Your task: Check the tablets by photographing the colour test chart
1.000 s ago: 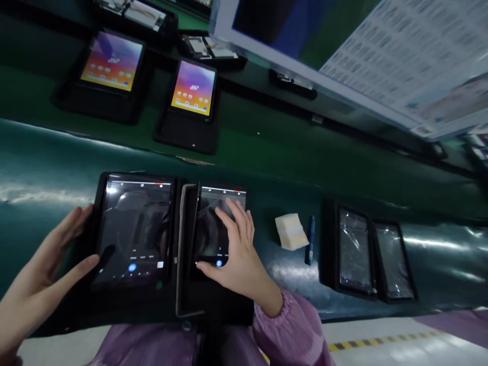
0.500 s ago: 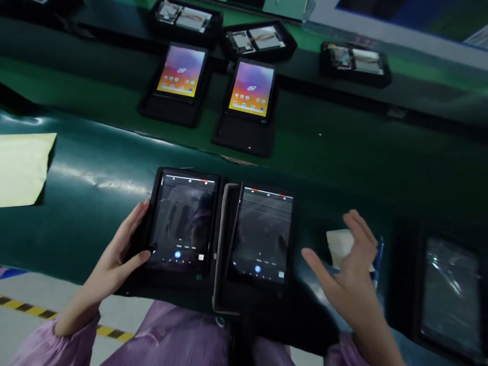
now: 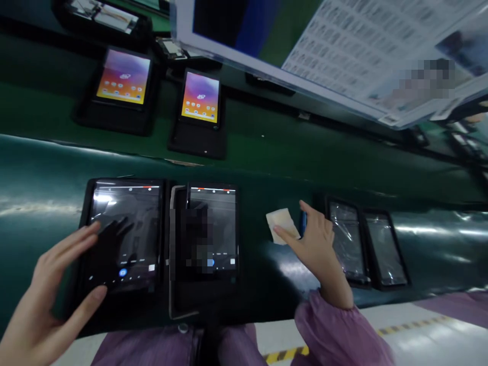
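Fingers spread, my left hand point(image 3: 53, 295) is at the left edge of a tablet point(image 3: 133, 218) in a black tray; contact is unclear. The tablet's screen is dark, with a camera app's blue button near the bottom. To its right a second tablet point(image 3: 224, 223) shows a similar dark screen. My right hand point(image 3: 316, 249) is open, thumb and fingers apart, with the thumb tip over a small cream pad point(image 3: 281, 218). Whether the thumb presses on the pad cannot be made out. Behind the fingers, a blue pen-like object point(image 3: 304, 223) shows only in part.
Two black-framed units point(image 3: 385, 249) under clear film lie right of my right hand. Beyond the green bench edge, two tablets with lit colourful screens point(image 3: 124, 76) rest in black trays. Opened devices point(image 3: 110, 18) stand on the back ledge. A printed sheet point(image 3: 343, 46) hangs upper right.
The view has swung right. My left hand has loosened from the left tablet's side, its fingers now spread at that edge. My right hand has come down to the cream pad.
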Demonstrator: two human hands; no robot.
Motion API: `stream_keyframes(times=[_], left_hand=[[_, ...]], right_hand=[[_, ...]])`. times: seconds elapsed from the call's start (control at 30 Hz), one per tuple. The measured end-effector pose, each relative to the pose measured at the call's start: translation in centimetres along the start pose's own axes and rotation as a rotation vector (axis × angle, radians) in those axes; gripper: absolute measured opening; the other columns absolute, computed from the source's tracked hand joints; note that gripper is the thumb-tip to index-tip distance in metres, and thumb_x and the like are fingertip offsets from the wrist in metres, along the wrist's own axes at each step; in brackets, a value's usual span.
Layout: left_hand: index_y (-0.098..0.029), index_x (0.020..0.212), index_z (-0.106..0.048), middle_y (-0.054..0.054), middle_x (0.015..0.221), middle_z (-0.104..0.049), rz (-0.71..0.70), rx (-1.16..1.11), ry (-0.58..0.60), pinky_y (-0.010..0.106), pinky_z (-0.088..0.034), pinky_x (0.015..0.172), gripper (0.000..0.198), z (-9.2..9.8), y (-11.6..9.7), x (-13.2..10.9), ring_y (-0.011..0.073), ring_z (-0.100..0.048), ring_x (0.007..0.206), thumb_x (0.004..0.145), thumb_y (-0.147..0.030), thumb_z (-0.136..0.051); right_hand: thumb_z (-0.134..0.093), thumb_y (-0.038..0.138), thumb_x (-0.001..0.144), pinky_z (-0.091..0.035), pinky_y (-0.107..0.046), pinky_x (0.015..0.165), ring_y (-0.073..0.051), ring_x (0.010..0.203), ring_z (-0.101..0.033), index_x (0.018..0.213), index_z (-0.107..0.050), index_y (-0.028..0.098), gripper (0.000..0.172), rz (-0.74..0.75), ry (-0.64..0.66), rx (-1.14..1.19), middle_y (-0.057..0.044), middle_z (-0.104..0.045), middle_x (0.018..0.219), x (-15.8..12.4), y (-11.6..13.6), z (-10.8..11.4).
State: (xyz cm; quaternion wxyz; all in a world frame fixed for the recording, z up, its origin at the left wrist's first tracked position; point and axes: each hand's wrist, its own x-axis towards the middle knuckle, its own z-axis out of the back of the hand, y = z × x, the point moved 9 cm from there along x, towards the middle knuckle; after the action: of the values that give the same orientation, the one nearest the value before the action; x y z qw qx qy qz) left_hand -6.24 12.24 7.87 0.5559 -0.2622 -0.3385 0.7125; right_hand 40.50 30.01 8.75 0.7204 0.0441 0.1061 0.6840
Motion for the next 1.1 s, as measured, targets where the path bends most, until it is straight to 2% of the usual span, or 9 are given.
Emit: stream_keyframes(times=[0.1, 0.2, 0.27, 0.33, 0.47, 0.6, 0.83, 1.0, 1.1], left_hand=[[-0.043, 0.151, -0.048, -0.005, 0.167, -0.041, -0.304, 0.123, 0.1, 0.062, -0.023, 0.13, 0.058, -2.8, -3.9, -0.8, 0.0354, -0.035, 0.156, 0.097, -0.023, -0.058], [-0.033, 0.146, -0.054, 0.0, 0.169, -0.039, -0.528, 0.23, 0.202, 0.046, -0.026, 0.129, 0.054, -5.4, -6.7, -1.5, 0.0302, -0.028, 0.16, 0.098, -0.009, -0.05], [-0.031, 0.146, -0.055, 0.001, 0.169, -0.038, -0.603, 0.276, 0.231, 0.043, -0.026, 0.128, 0.056, -6.3, -7.8, -1.4, 0.0295, -0.025, 0.161, 0.098, -0.004, -0.048], [-0.031, 0.147, -0.055, 0.002, 0.169, -0.038, -0.651, 0.297, 0.237, 0.044, -0.026, 0.127, 0.058, -6.7, -8.7, -1.2, 0.0299, -0.024, 0.161, 0.097, -0.002, -0.048], [-0.031, 0.143, -0.059, 0.001, 0.169, -0.039, -0.723, 0.314, 0.24, 0.045, -0.029, 0.126, 0.056, -6.9, -10.4, -1.2, 0.0314, -0.026, 0.161, 0.096, -0.002, -0.048], [-0.03, 0.142, -0.06, 0.002, 0.167, -0.042, -0.733, 0.356, 0.254, 0.047, -0.032, 0.124, 0.054, -7.5, -11.0, -1.5, 0.0323, -0.028, 0.16, 0.097, -0.002, -0.049], [-0.03, 0.141, -0.061, 0.006, 0.165, -0.044, -0.735, 0.441, 0.281, 0.052, -0.043, 0.116, 0.051, -9.8, -11.2, -1.2, 0.0343, -0.029, 0.158, 0.097, -0.004, -0.054], [-0.029, 0.142, -0.061, 0.008, 0.165, -0.043, -0.751, 0.458, 0.283, 0.056, -0.044, 0.114, 0.049, -11.4, -11.8, -1.2, 0.0357, -0.033, 0.154, 0.098, -0.007, -0.056], [-0.028, 0.137, -0.065, 0.01, 0.162, -0.047, -0.724, 0.441, 0.258, 0.055, -0.041, 0.115, 0.039, -11.8, -12.3, -0.9, 0.0358, -0.034, 0.154, 0.101, -0.015, -0.057]], right_hand=[[-0.074, 0.069, 0.079, -0.048, -0.064, 0.103, -0.046, 0.128, -0.055, 0.153, -0.046, 0.019, 0.093, 0.017, 0.118, 0.086, -0.021, -0.059, 0.14, 0.3, 1.0, -0.8], [-0.075, 0.056, 0.082, -0.056, -0.053, 0.088, -0.038, 0.109, -0.064, 0.143, -0.059, 0.024, 0.071, 0.025, 0.205, 0.169, -0.015, -0.065, 0.127, 1.0, 2.1, -0.9], [-0.073, 0.052, 0.086, -0.057, -0.048, 0.084, -0.032, 0.102, -0.066, 0.134, -0.067, 0.028, 0.053, 0.068, 0.191, 0.256, -0.011, -0.066, 0.123, 1.8, 3.5, -0.2], [-0.075, 0.048, 0.087, -0.057, -0.047, 0.084, -0.03, 0.103, -0.066, 0.127, -0.07, 0.03, 0.044, 0.161, 0.111, 0.402, -0.008, -0.067, 0.125, 2.9, 5.6, 1.1], [-0.082, 0.035, 0.081, -0.059, -0.046, 0.093, -0.028, 0.114, -0.066, 0.118, -0.07, 0.029, 0.039, 0.377, -0.122, 0.757, -0.006, -0.068, 0.129, 4.6, 9.9, 3.3], [-0.085, 0.027, 0.079, -0.062, -0.046, 0.098, -0.026, 0.121, -0.066, 0.113, -0.069, 0.029, 0.038, 0.479, -0.235, 0.963, -0.004, -0.067, 0.129, 5.3, 12.6, 2.7], [-0.084, 0.023, 0.082, -0.067, -0.046, 0.096, -0.026, 0.127, -0.065, 0.117, -0.069, 0.032, 0.039, 0.565, -0.236, 1.045, -0.003, -0.065, 0.134, 4.6, 14.3, 1.2], [-0.082, 0.019, 0.086, -0.066, -0.045, 0.098, -0.026, 0.129, -0.064, 0.118, -0.069, 0.032, 0.037, 0.618, -0.236, 1.027, -0.004, -0.065, 0.134, 4.5, 14.5, 0.8], [-0.08, 0.019, 0.087, -0.066, -0.045, 0.099, -0.026, 0.129, -0.064, 0.118, -0.068, 0.033, 0.036, 0.621, -0.24, 1.006, -0.004, -0.064, 0.134, 4.5, 14.4, 0.5]])
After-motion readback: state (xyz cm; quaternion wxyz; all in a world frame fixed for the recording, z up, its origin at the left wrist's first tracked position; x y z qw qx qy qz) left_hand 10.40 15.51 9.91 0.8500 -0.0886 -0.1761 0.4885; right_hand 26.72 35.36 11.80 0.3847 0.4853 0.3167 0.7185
